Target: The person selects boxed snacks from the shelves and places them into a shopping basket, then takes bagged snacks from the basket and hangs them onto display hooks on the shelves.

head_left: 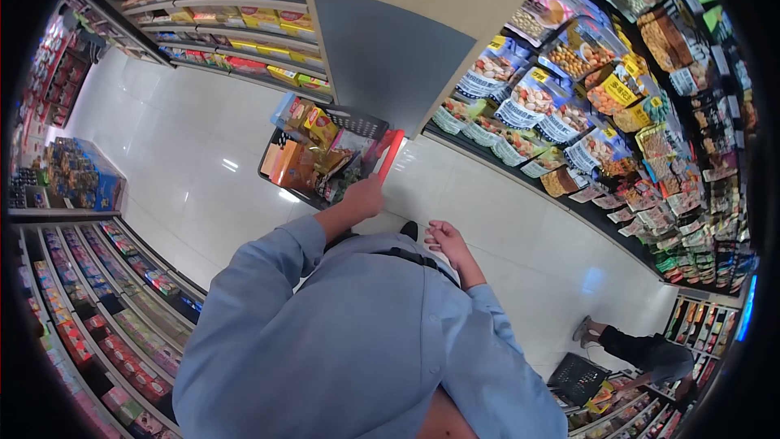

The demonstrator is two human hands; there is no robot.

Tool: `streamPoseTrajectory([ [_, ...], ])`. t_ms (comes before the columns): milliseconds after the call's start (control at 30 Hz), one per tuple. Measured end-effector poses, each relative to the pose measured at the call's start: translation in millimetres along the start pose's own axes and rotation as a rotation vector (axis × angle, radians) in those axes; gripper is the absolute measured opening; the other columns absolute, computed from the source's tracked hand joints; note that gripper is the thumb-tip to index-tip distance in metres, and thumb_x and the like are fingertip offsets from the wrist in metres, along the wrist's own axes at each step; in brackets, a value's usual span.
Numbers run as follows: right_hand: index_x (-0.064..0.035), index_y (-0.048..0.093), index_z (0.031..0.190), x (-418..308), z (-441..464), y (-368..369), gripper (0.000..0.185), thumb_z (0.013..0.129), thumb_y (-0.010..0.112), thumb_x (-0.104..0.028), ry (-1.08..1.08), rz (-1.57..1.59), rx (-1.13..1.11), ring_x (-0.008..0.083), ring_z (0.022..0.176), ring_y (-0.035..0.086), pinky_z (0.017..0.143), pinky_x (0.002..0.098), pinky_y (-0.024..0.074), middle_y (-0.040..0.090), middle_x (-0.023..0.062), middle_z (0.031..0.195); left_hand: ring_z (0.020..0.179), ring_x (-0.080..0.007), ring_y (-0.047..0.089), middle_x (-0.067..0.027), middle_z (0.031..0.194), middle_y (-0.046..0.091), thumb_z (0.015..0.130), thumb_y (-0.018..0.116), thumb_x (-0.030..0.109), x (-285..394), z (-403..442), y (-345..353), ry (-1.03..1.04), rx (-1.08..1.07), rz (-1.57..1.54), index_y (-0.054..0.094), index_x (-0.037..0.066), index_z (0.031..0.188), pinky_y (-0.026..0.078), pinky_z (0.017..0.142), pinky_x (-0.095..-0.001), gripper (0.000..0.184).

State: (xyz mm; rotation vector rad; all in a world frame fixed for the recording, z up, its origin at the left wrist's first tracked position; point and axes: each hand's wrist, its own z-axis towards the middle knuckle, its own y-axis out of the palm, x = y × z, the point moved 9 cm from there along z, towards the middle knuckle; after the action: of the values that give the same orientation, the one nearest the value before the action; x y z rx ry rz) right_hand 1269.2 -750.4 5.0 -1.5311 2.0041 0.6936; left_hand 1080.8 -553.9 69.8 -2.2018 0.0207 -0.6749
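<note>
Shop aisle, pale tiled floor [187,142], wide lens. A black basket [361,123] is placed just above the frame's centre, somewhat to the left. Its right side is crossed by a red handle [392,154], whose long axis is run from upper right to lower left, steeply set. By the left hand [363,197] the lower end of that handle is met; the fingers are seen curled in and the handle is judged to be grasped (the far side of the grip is hidden, so the wrap of the fingers cannot be told).

From the left hand, the body of the basket is found toward the upper left of the frame, the free length of the handle toward the upper right. The left hand is clearly the nearer. The right hand [444,244] is placed lower and farther right, apart from both handle and basket; its fingers are loosely bent, and nothing is seen to be held in it. Between the two hands a dark shoe [409,230] is shown.

The basket is filled with yellow packs [319,125] and an orange-brown box [284,164], the box lying at the left side. Whether its weight is borne by the floor cannot be told.

The basket is backed by a grey panel [382,53]; at upper right, bagged snacks [528,102] are racked. At lower right, another person [634,347] is seen near a second basket [578,380].
</note>
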Motion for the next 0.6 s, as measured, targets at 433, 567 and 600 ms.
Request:
streamPoseTrajectory([
  [433,0.0017,0.044,0.136,-71,41,-9,0.066,0.088,0.066,-0.037,-0.281,-0.195,0.080,0.0223,0.094,0.064,0.078,0.0336,0.0510,0.065,0.0133,0.103,0.086,-0.0433,0.065,-0.0265,0.089,0.066,0.084,0.058,0.026,103,-12,73,0.163,-0.081,-0.045,0.053,-0.005,0.106,0.051,0.078,-0.0510,0.038],
  [567,0.0039,0.047,0.129,-51,47,-23,0.060,0.087,0.066,-0.035,-0.434,-0.154,0.212,0.0323,0.091,0.066,0.078,0.0402,0.0509,0.066,0.0195,0.100,0.087,-0.0429,0.065,-0.0245,0.090,0.067,0.086,0.056,0.022,127,-19,100,0.309,-0.196,-0.202,0.056,-0.003,0.105,0.051,0.078,-0.0494,0.032],
  [600,0.0035,0.048,0.126,-44,49,-28,0.056,0.087,0.064,-0.033,-0.383,-0.176,0.239,0.0344,0.092,0.066,0.079,0.0417,0.0509,0.066,0.0213,0.100,0.088,-0.0425,0.065,-0.0238,0.091,0.067,0.086,0.055,0.021,132,-21,103,0.346,-0.218,-0.252,0.056,-0.002,0.106,0.051,0.079,-0.0485,0.030],
])
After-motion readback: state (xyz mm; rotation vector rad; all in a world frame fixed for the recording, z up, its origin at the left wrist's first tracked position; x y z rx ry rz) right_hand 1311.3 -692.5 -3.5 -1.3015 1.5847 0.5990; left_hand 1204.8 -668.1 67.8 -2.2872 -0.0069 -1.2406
